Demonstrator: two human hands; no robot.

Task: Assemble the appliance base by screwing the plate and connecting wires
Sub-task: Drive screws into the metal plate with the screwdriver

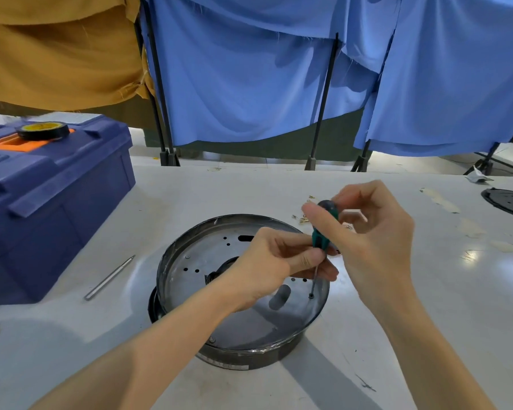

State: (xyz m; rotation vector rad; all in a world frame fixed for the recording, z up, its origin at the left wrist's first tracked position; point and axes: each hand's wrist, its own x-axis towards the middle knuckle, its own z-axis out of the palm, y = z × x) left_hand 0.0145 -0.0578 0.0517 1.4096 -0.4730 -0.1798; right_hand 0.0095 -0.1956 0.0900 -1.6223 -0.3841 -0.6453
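White surface (pixel 427 291): my right hand (pixel 376 232) grips the screwdriver (pixel 320 239), tip on the plate (pixel 208 255); fingers of my left hand (pixel 264 261) pinch its shaft. Toolbox (pixel 57 187) at left edge; blue drapes (pixel 249 84) behind.

Toolbox (pixel 51 202) left; bare table (pixel 427 306) right

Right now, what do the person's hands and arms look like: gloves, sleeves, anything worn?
Nothing worn shows. The left hand and right hand are ungloved, with no rings visible, and both forearms are bare to the frame's lower edge: no sleeves, watch or wristband.
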